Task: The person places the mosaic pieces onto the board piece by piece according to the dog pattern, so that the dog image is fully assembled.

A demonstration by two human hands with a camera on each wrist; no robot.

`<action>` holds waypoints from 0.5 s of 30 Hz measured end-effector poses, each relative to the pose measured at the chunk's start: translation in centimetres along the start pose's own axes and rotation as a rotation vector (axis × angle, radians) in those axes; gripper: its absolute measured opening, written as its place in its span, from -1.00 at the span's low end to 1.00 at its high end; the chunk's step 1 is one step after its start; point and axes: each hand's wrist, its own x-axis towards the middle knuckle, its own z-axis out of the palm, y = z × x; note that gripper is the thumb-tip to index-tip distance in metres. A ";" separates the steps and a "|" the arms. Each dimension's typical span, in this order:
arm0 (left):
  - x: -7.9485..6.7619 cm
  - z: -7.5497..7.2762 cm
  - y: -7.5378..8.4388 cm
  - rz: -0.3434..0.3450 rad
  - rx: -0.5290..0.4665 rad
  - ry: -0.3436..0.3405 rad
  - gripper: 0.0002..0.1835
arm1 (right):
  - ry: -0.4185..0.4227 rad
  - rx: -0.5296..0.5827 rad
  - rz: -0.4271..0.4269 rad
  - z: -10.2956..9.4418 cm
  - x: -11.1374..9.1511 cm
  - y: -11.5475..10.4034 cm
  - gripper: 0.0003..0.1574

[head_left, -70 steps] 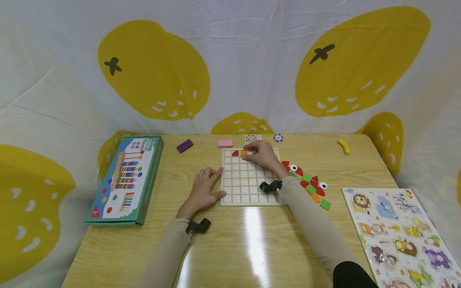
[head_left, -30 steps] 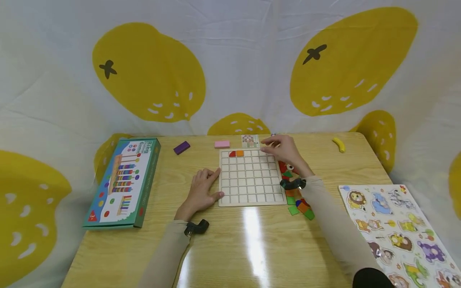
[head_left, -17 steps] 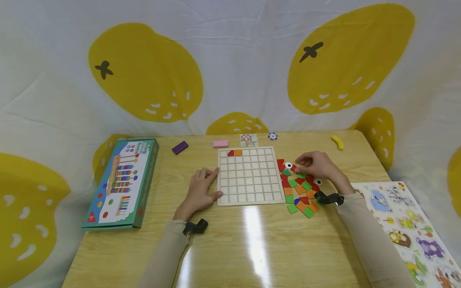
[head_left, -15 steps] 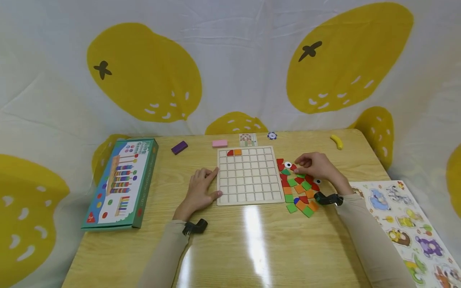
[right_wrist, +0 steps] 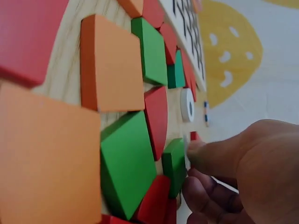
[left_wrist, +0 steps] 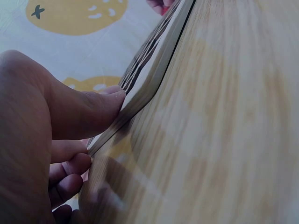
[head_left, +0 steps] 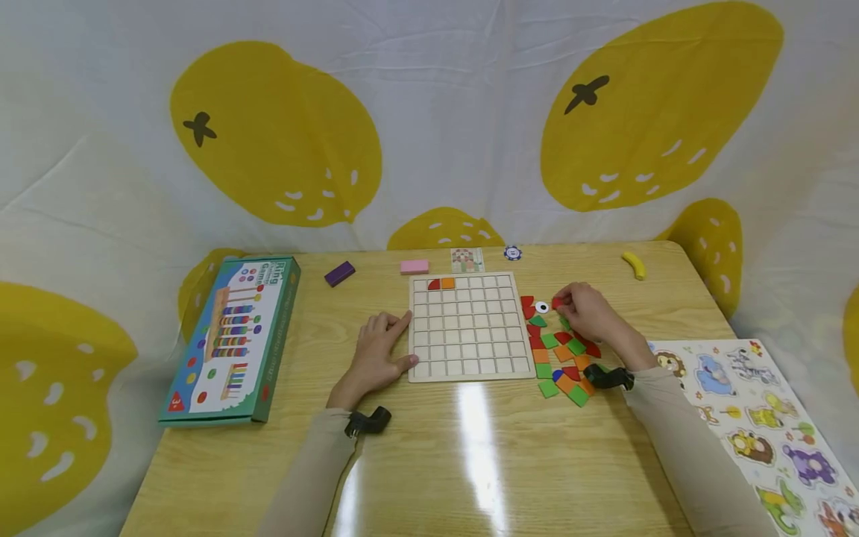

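Observation:
A wooden grid board (head_left: pixel 470 328) lies mid-table, with a red quarter-round piece (head_left: pixel 434 284) and an orange square (head_left: pixel 447 283) in its far row. My left hand (head_left: pixel 376 352) rests at the board's left side, thumb and forefinger touching its edge, fingers spread. In the left wrist view the thumb (left_wrist: pixel 100 109) presses against that edge. Over the loose pieces right of the board, my right hand (head_left: pixel 589 317) pinches a small red piece (head_left: pixel 556 303), mostly covered by the fingers. A white eye disc (head_left: pixel 541 307) and green pieces (right_wrist: pixel 128 161) lie close by.
A boxed game (head_left: pixel 231 339) stands at the left, an animal puzzle board (head_left: pixel 751 418) at the right. Along the back lie a purple block (head_left: pixel 339 274), a pink block (head_left: pixel 414 266), a pattern card (head_left: pixel 467 259), a poker chip (head_left: pixel 513 253) and a toy banana (head_left: pixel 634 265).
My right hand has left the board's far row, where the orange square now lies, and moved right to the loose pieces, picking up a red one. My left hand has stayed at the board's edge.

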 end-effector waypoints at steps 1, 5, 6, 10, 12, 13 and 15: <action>0.0 0.0 0.0 0.002 0.000 0.001 -0.09 | 0.014 0.005 -0.001 0.0 0.0 0.0 -0.64; 0.1 -0.1 -0.1 0.005 0.005 -0.005 -0.09 | 0.118 0.060 -0.033 -0.1 0.2 0.0 -0.63; 0.1 -0.1 -0.1 0.004 0.007 -0.008 -0.09 | 0.150 0.086 -0.047 -0.1 0.4 -0.2 -0.62; 0.1 -0.1 -0.1 -0.003 0.013 -0.008 -0.08 | 0.264 0.286 -0.059 0.3 2.2 -2.1 -0.60; 0.1 -0.1 -0.1 -0.003 0.011 -0.006 -0.08 | 0.292 0.407 -0.053 0.9 3.4 -3.5 -0.58; 0.1 0.0 -0.1 -0.002 0.009 -0.005 -0.08 | 0.300 0.462 -0.056 1.3 4.0 -4.2 -0.58; 0.1 0.1 -0.1 -0.001 0.007 -0.008 -0.08 | 0.291 0.531 -0.052 2.3 5.3 -5.6 -0.58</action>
